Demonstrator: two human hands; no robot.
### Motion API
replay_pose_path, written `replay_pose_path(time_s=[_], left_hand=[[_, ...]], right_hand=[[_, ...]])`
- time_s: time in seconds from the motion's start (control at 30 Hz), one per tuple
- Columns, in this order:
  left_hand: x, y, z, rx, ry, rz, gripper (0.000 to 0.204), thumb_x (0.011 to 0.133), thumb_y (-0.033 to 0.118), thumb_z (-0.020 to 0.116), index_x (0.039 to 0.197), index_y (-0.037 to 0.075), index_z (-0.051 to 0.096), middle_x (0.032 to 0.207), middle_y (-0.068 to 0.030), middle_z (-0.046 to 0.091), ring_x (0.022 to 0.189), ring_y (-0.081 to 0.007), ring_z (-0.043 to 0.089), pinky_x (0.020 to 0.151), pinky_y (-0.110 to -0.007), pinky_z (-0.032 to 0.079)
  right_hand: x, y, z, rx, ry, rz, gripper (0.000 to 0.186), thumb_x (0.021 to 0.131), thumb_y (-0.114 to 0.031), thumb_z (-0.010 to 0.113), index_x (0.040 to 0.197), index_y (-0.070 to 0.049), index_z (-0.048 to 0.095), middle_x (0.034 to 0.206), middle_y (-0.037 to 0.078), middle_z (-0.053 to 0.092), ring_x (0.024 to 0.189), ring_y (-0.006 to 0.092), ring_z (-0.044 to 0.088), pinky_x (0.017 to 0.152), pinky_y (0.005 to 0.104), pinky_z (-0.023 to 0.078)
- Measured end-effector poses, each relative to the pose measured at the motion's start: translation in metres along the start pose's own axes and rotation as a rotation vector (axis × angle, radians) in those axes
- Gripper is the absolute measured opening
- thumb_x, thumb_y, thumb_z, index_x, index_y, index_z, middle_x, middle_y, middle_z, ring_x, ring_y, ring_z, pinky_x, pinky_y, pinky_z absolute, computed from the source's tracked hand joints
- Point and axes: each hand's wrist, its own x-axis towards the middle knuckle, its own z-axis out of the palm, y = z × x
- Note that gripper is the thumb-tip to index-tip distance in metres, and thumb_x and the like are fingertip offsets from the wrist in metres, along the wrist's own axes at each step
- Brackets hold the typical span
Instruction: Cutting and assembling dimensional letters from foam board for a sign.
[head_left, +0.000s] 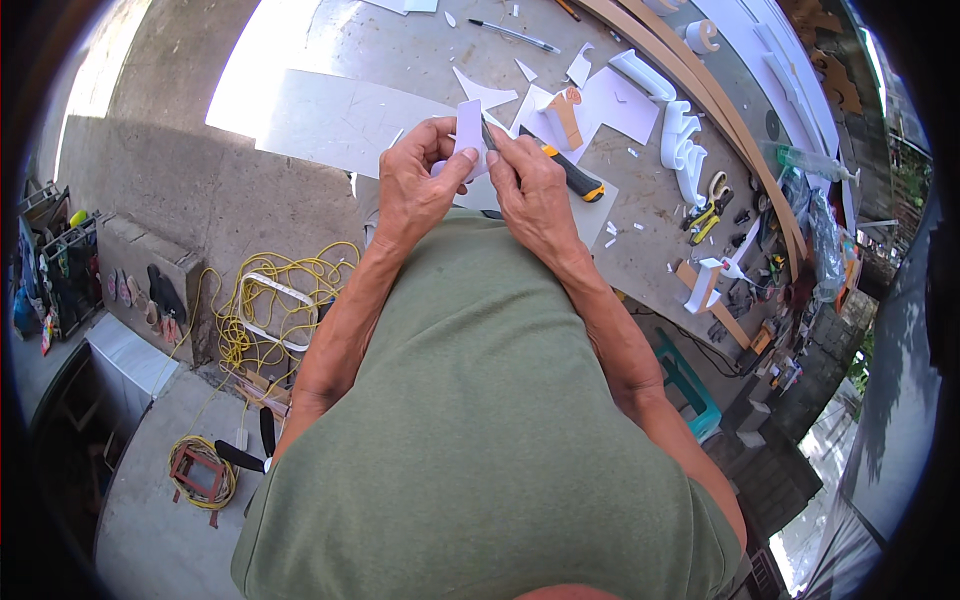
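Observation:
My left hand pinches a small white flat strip, held up with its thumb across the lower part. Close against that strip, my right hand has fingers and thumb closed on a thin dark grey piece, whose kind I cannot make out. Just beyond the right hand lies a black and yellow utility knife, partly covered by the fingers. White pointed offcuts and a brown and white curved shape are on the table behind the hands.
White curled letter-like forms, a pen and yellow-handled pliers are on the table. Long brown strips curve along the right. A glue gun stands near the right edge. Yellow cord coils on the floor at left.

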Motion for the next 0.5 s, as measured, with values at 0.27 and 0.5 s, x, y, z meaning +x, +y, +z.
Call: replay_pose_path(time_s=[0.27,0.5], left_hand=[[0.001,0.008,-0.002,-0.168,-0.09,-0.038,0.042,0.092,0.003,0.069,0.13,-0.01,0.059,0.08,-0.006,0.068,0.068,-0.0112,0.067,0.057,-0.026,0.058],[0.005,0.008,0.005,-0.275,-0.033,-0.107,0.034,0.099,0.01,0.067,0.126,-0.01,0.061,0.077,-0.0043,0.067,0.063,-0.0078,0.063,0.051,-0.024,0.053]], right_hand=[[0.022,-0.005,-0.012,0.162,0.081,0.017,0.037,0.104,-0.015,0.061,0.139,-0.002,0.064,0.088,0.01,0.057,0.074,0.0186,0.055,0.066,0.0348,0.046],[0.014,-0.01,-0.006,0.109,0.034,-0.03,0.039,0.102,-0.015,0.063,0.14,-0.003,0.063,0.088,0.011,0.056,0.076,0.0195,0.055,0.067,0.0343,0.047]])
